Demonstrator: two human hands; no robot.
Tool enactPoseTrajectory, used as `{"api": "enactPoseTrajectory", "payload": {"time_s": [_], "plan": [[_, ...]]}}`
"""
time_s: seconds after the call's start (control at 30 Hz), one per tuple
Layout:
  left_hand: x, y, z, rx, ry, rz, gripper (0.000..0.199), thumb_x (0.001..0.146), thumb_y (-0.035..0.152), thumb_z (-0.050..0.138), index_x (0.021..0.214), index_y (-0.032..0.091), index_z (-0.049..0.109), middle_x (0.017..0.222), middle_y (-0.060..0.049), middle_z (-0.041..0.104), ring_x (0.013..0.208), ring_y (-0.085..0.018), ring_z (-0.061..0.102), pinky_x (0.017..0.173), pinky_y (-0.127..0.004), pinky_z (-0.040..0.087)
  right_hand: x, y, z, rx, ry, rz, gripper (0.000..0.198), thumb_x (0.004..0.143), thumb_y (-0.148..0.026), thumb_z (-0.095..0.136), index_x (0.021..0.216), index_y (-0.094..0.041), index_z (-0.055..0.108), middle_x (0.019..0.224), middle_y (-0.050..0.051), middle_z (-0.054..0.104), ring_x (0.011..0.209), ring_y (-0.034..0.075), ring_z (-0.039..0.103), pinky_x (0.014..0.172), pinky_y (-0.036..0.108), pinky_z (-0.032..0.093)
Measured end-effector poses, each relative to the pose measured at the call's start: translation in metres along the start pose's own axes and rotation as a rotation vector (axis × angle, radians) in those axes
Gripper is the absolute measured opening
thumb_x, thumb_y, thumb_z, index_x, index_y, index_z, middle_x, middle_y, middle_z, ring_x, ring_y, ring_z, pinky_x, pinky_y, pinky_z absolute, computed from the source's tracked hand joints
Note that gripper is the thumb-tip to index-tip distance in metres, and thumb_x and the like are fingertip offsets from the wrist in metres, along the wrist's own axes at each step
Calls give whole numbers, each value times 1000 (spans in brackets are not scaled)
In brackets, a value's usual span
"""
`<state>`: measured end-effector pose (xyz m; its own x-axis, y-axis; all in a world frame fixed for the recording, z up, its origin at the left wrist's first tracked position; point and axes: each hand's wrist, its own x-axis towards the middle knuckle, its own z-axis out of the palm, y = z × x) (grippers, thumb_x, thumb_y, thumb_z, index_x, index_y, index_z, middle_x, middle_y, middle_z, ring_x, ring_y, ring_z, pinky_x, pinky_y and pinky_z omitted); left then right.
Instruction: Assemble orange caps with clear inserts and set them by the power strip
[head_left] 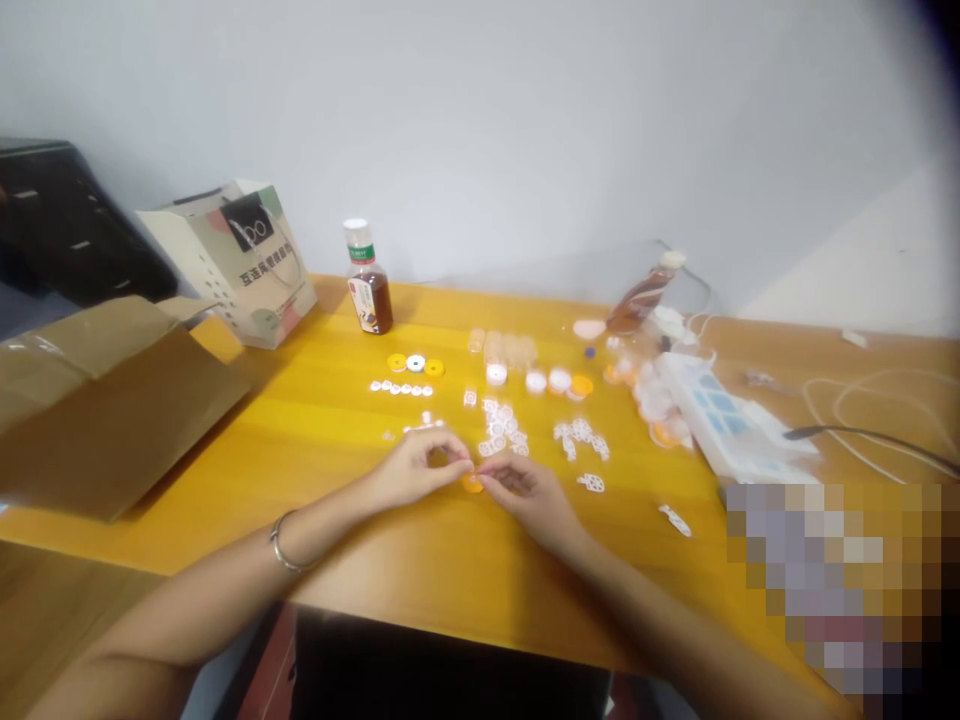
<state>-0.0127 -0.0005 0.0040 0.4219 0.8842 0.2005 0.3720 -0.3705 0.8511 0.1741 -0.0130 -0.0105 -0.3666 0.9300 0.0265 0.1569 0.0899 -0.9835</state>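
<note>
My left hand and my right hand meet over the middle of the table, fingertips pinched close together. Between and just below the fingertips shows a small orange disc, partly covered by them. A tiny whitish bit may be at the fingertips, too blurred to tell. Just beyond the hands lies a cluster of flat white cut-out pieces. Small white pieces lie behind my left hand. More white cut-out pieces and a single white cut-out piece lie to the right of my right hand.
Orange and white round rolls stand in a row above small white discs. Farther back are clear round containers, a bottle of dark liquid and a tilted bottle. A cardboard box, a paper bag and a white tray flank them.
</note>
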Motion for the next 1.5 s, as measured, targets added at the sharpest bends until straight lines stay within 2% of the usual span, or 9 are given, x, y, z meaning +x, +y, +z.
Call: {"api": "enactPoseTrajectory", "payload": {"time_s": [0.17, 0.33, 0.53, 0.67, 0.8, 0.93, 1.07, 1.2, 1.5], "plan": [[-1, -7, 13, 2, 4, 36, 16, 79, 30, 54, 74, 15, 58, 71, -2, 60, 67, -11, 54, 66, -26, 45, 1, 1, 1, 111, 5, 50, 19, 71, -37, 63, 74, -19, 59, 73, 1, 64, 70, 14, 61, 70, 30, 49], [-2, -8, 12, 24, 4, 84, 16, 82, 29, 53, 77, 15, 59, 73, -2, 60, 68, -11, 54, 66, -26, 44, 2, 0, -2, 120, -10, 95, 20, 70, -38, 63, 71, -18, 60, 72, 1, 64, 72, 14, 60, 73, 30, 47], [-4, -4, 5, 369, 21, 336, 16, 84, 30, 51, 91, 21, 62, 85, -3, 63, 80, -13, 54, 74, -29, 37, 3, -1, -5, 101, -3, 146, 23, 71, -40, 62, 69, -18, 60, 65, -1, 60, 57, 10, 52, 60, 25, 45], [-7, -4, 7, 523, 35, 395, 14, 86, 28, 49, 92, 23, 61, 86, 0, 63, 79, -13, 52, 73, -29, 32, 2, 0, -4, 120, -9, 173, 19, 71, -37, 63, 69, -18, 60, 64, -2, 59, 54, 8, 48, 56, 22, 42], [-7, -7, 7, 575, 25, 424, 14, 87, 28, 48, 91, 22, 60, 85, 0, 63, 77, -13, 51, 72, -29, 31, 3, 1, -4, 106, -14, 160, 16, 72, -34, 61, 69, -18, 60, 63, -3, 58, 55, 8, 50, 58, 23, 43], [-4, -11, 4, 567, -11, 389, 15, 87, 29, 47, 88, 22, 60, 85, 0, 63, 78, -13, 52, 73, -29, 30, 3, 7, -7, -27, 7, 54, 15, 76, -33, 56, 78, -18, 59, 70, 1, 61, 63, 12, 55, 62, 27, 46], [-2, -17, 1, 544, -91, 308, 16, 86, 31, 47, 86, 21, 60, 84, -1, 63, 80, -14, 54, 74, -29, 30, -1, 18, -9, -366, 104, -202, 16, 75, -28, 58, 89, -20, 57, 77, 4, 61, 71, 16, 56, 65, 30, 47], [-1, -18, 2, 518, -116, 288, 15, 85, 29, 49, 87, 20, 61, 84, -1, 63, 82, -15, 54, 74, -29, 30, -2, 25, -8, -516, 51, -417, 22, 76, -23, 58, 98, -22, 53, 96, 6, 62, 92, 20, 58, 81, 36, 47], [1, -17, 7, 538, -131, 274, 14, 84, 28, 51, 84, 20, 62, 83, 0, 62, 80, -13, 53, 73, -28, 30, 0, 38, -6, -576, 3, -479, 23, 80, -19, 54, 103, -23, 51, 97, 6, 62, 92, 19, 60, 81, 36, 50]]}}
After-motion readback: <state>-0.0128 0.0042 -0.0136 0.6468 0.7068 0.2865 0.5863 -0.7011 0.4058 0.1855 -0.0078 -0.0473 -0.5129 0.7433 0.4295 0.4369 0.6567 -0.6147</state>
